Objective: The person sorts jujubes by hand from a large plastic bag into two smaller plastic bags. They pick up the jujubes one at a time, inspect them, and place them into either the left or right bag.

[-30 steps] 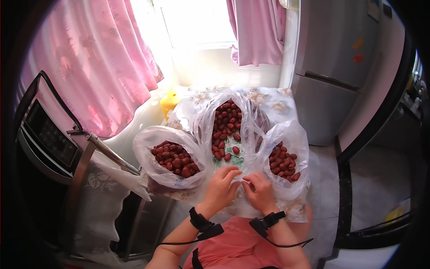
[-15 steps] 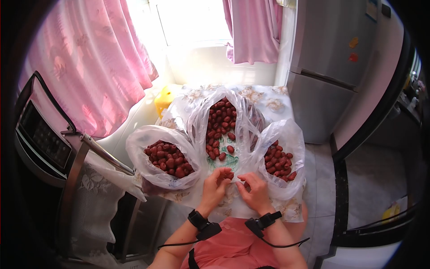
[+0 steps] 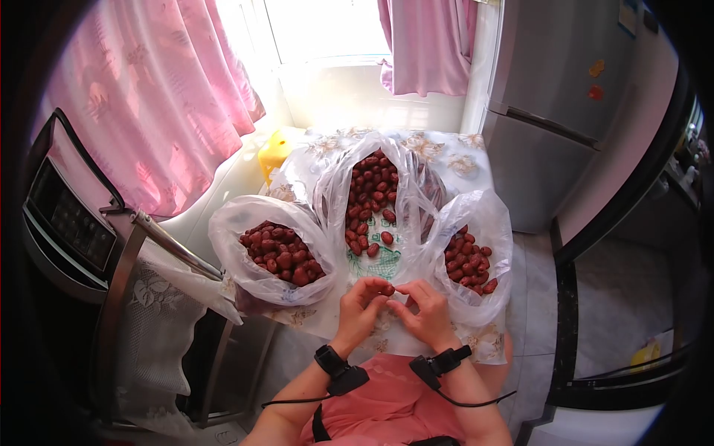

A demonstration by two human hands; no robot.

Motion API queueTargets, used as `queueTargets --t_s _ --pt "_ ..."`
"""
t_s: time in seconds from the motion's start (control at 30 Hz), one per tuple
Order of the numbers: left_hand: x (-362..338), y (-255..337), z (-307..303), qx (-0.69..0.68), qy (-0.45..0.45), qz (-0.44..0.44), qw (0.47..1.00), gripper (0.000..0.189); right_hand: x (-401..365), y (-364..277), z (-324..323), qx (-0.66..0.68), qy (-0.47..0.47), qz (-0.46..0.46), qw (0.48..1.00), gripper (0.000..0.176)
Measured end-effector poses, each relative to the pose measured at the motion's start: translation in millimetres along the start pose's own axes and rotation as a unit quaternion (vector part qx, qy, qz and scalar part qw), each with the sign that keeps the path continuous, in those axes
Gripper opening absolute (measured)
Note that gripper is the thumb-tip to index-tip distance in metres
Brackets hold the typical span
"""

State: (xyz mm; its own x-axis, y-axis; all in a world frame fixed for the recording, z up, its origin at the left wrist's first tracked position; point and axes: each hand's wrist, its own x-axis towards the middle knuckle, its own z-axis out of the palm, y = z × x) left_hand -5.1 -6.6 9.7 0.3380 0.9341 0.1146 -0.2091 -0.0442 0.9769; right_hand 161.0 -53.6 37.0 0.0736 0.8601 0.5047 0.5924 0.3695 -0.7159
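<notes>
My left hand [image 3: 362,308] pinches a dried red date [image 3: 388,290] between thumb and fingertips, above the table's near edge. Close beside it, my right hand [image 3: 424,311] has its thumb and fingers bent in a pinch, tips at the date's right end; whether they grip anything is too small to make out. In front of both hands a clear plastic bag [image 3: 410,195] lies open with many red dates [image 3: 372,178] inside, a few loose on its green-printed film. Two more open bags of dates flank it, a left bag [image 3: 223,230] and a right bag [image 3: 494,223].
A flowered cloth covers the table [image 3: 457,160]. Behind it is a yellow plastic object [image 3: 275,152] near the pink curtain [image 3: 149,111]. A grey refrigerator [image 3: 543,171] stands at the right rear. To the left is a dark appliance with a raised lid [image 3: 71,223].
My right fingertips have come in to the date held in my left hand, which has turned slightly so more of the date shows. The camera view has shifted a little.
</notes>
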Motion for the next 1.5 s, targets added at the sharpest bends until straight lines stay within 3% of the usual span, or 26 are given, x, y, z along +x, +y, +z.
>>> queueTargets --t_s 0.6,0.97,1.2,1.33,1.43,1.47,1.5 --pt "0 4 1 0.043 -0.021 0.003 0.999 0.022 0 1 0 0.009 0.010 -0.005 1.000 0.017" --pt "1 12 1 0.207 -0.015 0.051 0.977 0.016 1 -3 -4 0.004 -0.029 -0.025 0.999 0.023" --pt "-1 0 6 0.039 0.052 0.035 0.997 0.015 -2 2 -1 -0.008 -0.005 -0.027 1.000 0.019" --pt "-4 15 11 -0.007 0.079 0.085 0.993 0.027 -1 3 0 -0.006 -0.008 0.000 1.000 0.019" --pt "-8 43 28 0.033 0.020 0.183 0.982 0.030 -4 5 0 -0.004 -0.013 0.005 1.000 0.018" --pt "-4 49 35 0.032 0.020 0.182 0.983 0.030 -6 11 1 -0.026 -0.014 -0.022 0.999 0.017" --pt "3 54 42 0.093 -0.028 0.235 0.967 0.034 -7 16 3 -0.048 -0.014 -0.051 0.997 0.016"
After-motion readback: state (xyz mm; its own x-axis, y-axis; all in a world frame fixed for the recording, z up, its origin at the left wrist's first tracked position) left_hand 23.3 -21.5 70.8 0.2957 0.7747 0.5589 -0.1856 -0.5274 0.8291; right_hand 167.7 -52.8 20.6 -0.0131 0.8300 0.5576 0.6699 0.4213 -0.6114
